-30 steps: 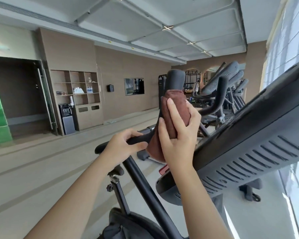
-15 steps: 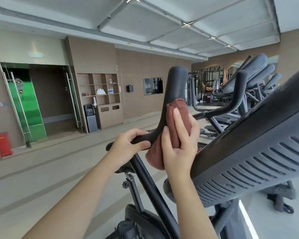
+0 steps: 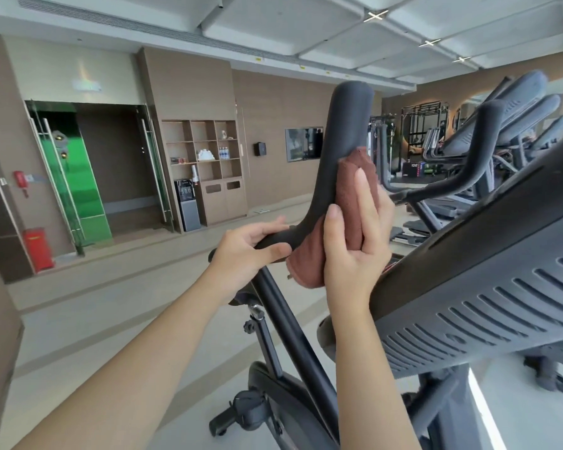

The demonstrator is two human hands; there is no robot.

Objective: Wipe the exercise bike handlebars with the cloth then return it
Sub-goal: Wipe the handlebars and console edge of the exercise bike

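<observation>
The exercise bike's black padded handlebar (image 3: pixel 342 131) rises upright in the middle of the view, then bends left into a low horizontal grip. A brown cloth (image 3: pixel 348 203) is wrapped round the lower part of the upright bar. My right hand (image 3: pixel 358 248) grips the cloth against the bar, fingers pointing up. My left hand (image 3: pixel 247 251) holds the horizontal grip just left of the cloth, thumb underneath. The bike's dark console (image 3: pixel 488 264) slants across the right side.
The bike's frame post (image 3: pixel 293 332) and seat adjuster run down below my hands. More fitness machines (image 3: pixel 488 141) stand behind at the right. A wooden shelf unit (image 3: pixel 205 164), a water dispenser (image 3: pixel 187 206) and a red bin (image 3: pixel 38 250) line the far wall.
My head has turned left, bringing the green door and red bin into view. My right hand with the cloth has slid slightly down the upright bar. The left hand keeps its grip.
</observation>
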